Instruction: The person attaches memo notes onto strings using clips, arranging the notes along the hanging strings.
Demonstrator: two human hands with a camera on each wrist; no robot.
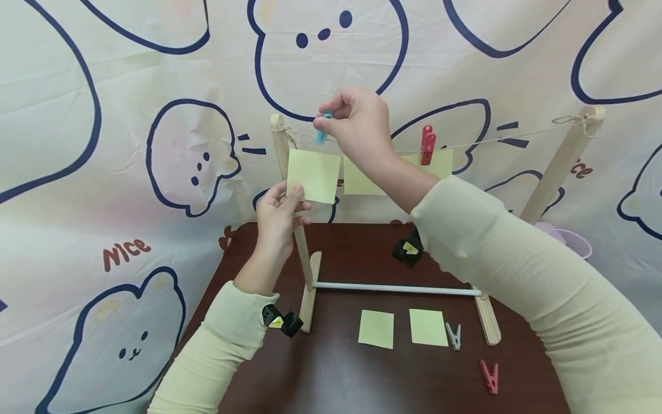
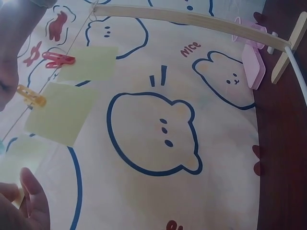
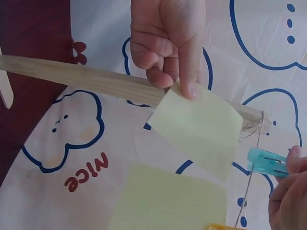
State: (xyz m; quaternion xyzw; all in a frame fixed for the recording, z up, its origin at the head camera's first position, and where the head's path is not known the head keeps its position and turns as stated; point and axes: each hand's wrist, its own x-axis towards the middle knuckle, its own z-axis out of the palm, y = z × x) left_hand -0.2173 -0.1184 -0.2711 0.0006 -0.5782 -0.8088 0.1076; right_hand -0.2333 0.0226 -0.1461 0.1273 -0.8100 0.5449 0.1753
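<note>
My left hand (image 1: 279, 218) pinches a pale yellow sticky note (image 1: 314, 172) at its lower edge, thumb in front, holding it up by the left wooden post (image 1: 280, 144). Just above the note, my right hand (image 1: 364, 123) pinches a light blue clothespin (image 1: 321, 138) between thumb and fingers. In the right wrist view the tip of this clothespin (image 3: 268, 162) overlaps the string (image 3: 245, 196). Two more notes hang along the line: one (image 2: 60, 112) under a yellow clothespin (image 2: 32, 96), the other (image 2: 93, 64) under a red clothespin (image 1: 427, 148). My right hand and forearm partly hide them in the head view.
On the dark table (image 1: 331, 368) lie two sticky notes, left (image 1: 376, 329) and right (image 1: 428, 328), a grey clothespin (image 1: 455, 337) and another red clothespin (image 1: 490, 378). A white rod (image 1: 398, 288) joins the stand's feet. The right post (image 1: 564, 161) rises beyond my right arm.
</note>
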